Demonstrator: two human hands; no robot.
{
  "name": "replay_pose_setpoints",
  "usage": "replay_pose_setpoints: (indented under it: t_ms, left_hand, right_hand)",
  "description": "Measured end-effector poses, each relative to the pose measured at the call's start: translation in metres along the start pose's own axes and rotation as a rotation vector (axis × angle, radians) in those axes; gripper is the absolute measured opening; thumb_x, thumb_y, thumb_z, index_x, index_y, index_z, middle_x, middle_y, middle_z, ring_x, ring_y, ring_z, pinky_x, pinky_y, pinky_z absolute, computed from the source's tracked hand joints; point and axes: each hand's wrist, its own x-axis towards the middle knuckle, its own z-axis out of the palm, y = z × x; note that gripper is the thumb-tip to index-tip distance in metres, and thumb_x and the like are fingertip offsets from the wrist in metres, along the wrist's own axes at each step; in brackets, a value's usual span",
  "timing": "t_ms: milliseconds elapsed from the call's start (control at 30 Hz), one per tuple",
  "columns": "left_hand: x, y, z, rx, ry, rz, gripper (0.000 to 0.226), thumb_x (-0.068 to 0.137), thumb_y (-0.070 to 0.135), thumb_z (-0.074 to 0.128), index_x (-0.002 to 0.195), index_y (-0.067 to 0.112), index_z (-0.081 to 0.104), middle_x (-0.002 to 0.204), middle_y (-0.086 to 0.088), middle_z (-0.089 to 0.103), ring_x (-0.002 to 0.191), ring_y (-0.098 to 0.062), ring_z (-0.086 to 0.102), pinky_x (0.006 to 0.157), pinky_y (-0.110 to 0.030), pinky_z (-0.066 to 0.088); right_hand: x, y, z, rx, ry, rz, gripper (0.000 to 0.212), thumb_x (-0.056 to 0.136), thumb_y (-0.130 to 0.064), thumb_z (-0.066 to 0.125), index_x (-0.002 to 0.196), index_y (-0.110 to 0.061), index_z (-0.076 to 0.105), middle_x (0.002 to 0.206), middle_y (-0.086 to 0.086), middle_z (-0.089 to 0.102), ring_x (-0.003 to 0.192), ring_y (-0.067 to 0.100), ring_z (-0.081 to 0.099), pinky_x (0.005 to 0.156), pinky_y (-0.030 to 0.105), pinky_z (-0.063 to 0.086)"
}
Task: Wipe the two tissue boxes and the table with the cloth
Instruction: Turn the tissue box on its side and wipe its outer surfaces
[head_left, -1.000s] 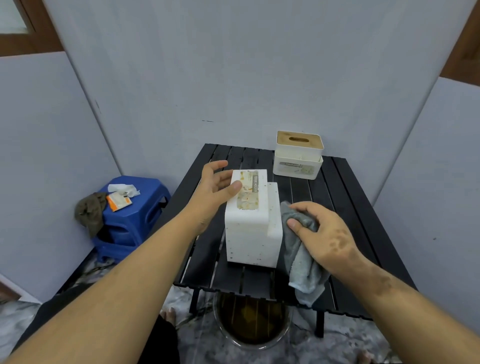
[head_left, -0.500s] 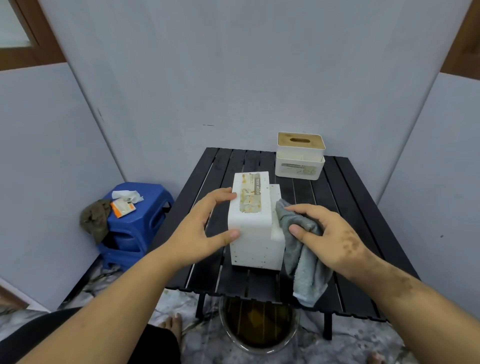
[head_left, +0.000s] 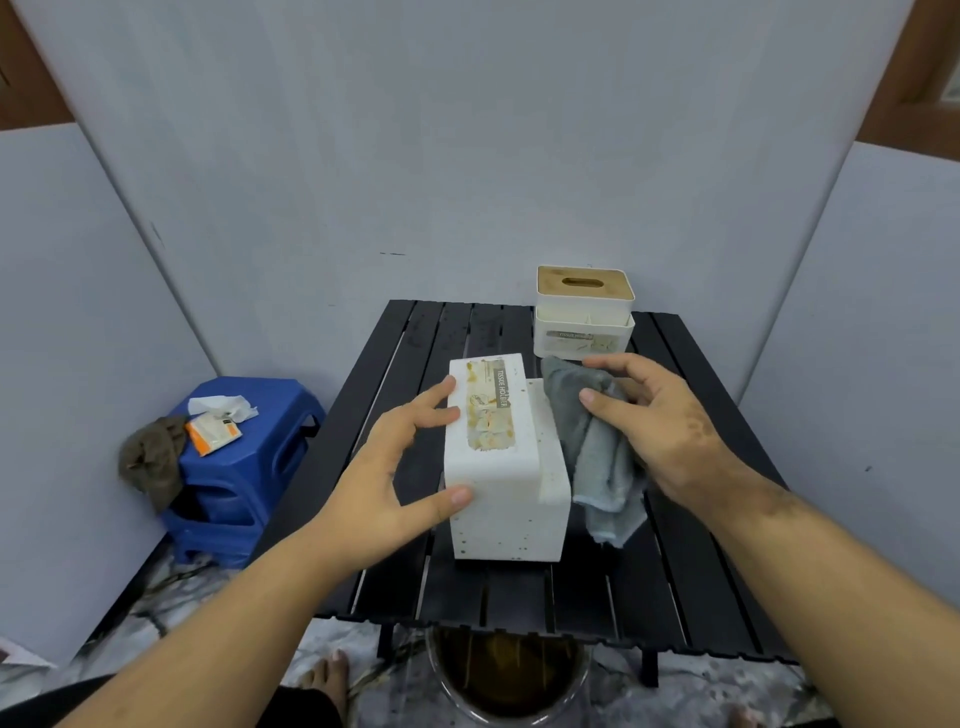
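Observation:
A white tissue box (head_left: 498, 467), speckled with dirt and bearing a label on top, stands near the front middle of the black slatted table (head_left: 519, 592). My left hand (head_left: 384, 467) touches its left side with spread fingers, thumb at the near corner. My right hand (head_left: 660, 426) grips a bunched grey cloth (head_left: 597, 467) and presses it against the box's right side. The second tissue box (head_left: 584, 317), cream with a wooden slotted lid, stands at the table's far right, just beyond the cloth.
A blue stool (head_left: 260, 467) stands left of the table with a tissue, an orange packet and a brown rag (head_left: 150, 462) on it. A bucket (head_left: 509, 670) sits under the table's front edge. Grey panels enclose the table on three sides.
My left hand came down from the box's far left corner onto its left side. My right hand slid the cloth away from me along the box's right side.

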Motion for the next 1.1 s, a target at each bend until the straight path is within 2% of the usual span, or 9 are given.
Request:
replay_pose_setpoints:
  t_ms: [100,267,433,567,633,800,900,1000,1100]
  left_hand:
    - [0.001,-0.003,0.003,-0.04,0.013,0.005,0.065,0.082,0.045,0.076,0.139,0.027,0.051,0.165,0.022,0.034,0.151,-0.006,0.035,0.119,-0.049,0.035]
    - [0.002,-0.005,0.004,-0.071,0.027,0.013,0.064,0.081,0.044,0.076,0.138,0.029,0.052,0.164,0.02,0.036,0.151,-0.006,0.035,0.12,-0.05,0.035]
    - [0.002,-0.005,0.004,0.003,0.04,0.044,0.063,0.083,0.045,0.076,0.139,0.033,0.05,0.165,0.019,0.034,0.152,-0.012,0.035,0.121,-0.056,0.033]
    - [0.004,-0.004,0.0,0.131,0.041,0.067,0.065,0.083,0.054,0.073,0.14,0.039,0.045,0.165,0.021,0.032,0.147,-0.01,0.04,0.117,-0.064,0.032]
    - [0.005,-0.004,-0.001,0.179,0.034,0.074,0.066,0.083,0.058,0.07,0.14,0.039,0.044,0.165,0.023,0.032,0.145,-0.007,0.041,0.116,-0.065,0.032]
    - [0.006,0.002,0.001,0.205,-0.01,0.102,0.068,0.084,0.062,0.066,0.143,0.036,0.046,0.164,0.027,0.031,0.137,-0.011,0.049,0.114,-0.055,0.037]
    - [0.007,0.004,0.0,0.222,-0.03,0.119,0.066,0.085,0.062,0.064,0.142,0.037,0.045,0.164,0.027,0.03,0.138,-0.012,0.049,0.113,-0.057,0.037]
    - [0.007,0.004,0.0,0.234,-0.038,0.111,0.066,0.084,0.063,0.064,0.142,0.036,0.044,0.164,0.027,0.031,0.136,-0.012,0.05,0.112,-0.056,0.038]
    - [0.007,0.003,0.0,0.196,-0.064,0.114,0.066,0.086,0.06,0.064,0.143,0.035,0.043,0.164,0.027,0.03,0.138,-0.007,0.048,0.113,-0.042,0.038]
  right_hand:
    - [0.012,0.005,0.011,-0.065,-0.094,-0.084,0.026,0.091,-0.011,0.068,0.114,-0.022,0.071,0.114,-0.006,0.073,0.114,0.01,0.065,0.103,0.039,0.049]
    - [0.023,0.018,0.027,-0.352,-0.163,-0.212,0.035,0.095,-0.016,0.062,0.128,-0.027,0.066,0.131,-0.017,0.063,0.126,-0.002,0.052,0.114,0.032,0.039]
    - [0.024,0.014,0.028,-0.457,-0.187,-0.235,0.033,0.097,-0.019,0.058,0.128,-0.03,0.065,0.132,-0.018,0.061,0.125,-0.003,0.051,0.112,0.03,0.039]
    - [0.012,0.012,0.024,-0.514,-0.22,-0.289,0.032,0.097,-0.014,0.058,0.123,-0.031,0.067,0.13,-0.018,0.062,0.126,-0.001,0.052,0.112,0.033,0.039]
    - [0.002,0.013,0.02,-0.509,-0.223,-0.309,0.032,0.096,-0.011,0.059,0.122,-0.027,0.068,0.129,-0.016,0.062,0.126,0.001,0.052,0.112,0.029,0.039]
    - [-0.022,0.017,0.004,-0.528,-0.178,-0.394,0.03,0.093,-0.005,0.063,0.119,-0.017,0.071,0.123,-0.01,0.064,0.122,0.001,0.055,0.107,0.018,0.04]
    - [-0.035,0.017,-0.001,-0.546,-0.128,-0.44,0.028,0.09,-0.005,0.067,0.115,-0.015,0.073,0.118,-0.009,0.066,0.117,0.003,0.058,0.104,0.02,0.044]
    - [-0.051,0.01,0.0,-0.532,-0.202,-0.476,0.028,0.086,-0.001,0.067,0.108,-0.016,0.075,0.115,-0.009,0.068,0.114,0.007,0.062,0.099,0.021,0.047]
    - [-0.059,0.008,0.006,-0.494,-0.285,-0.432,0.03,0.082,-0.007,0.066,0.108,-0.017,0.075,0.113,-0.009,0.07,0.114,0.012,0.063,0.1,0.029,0.05]
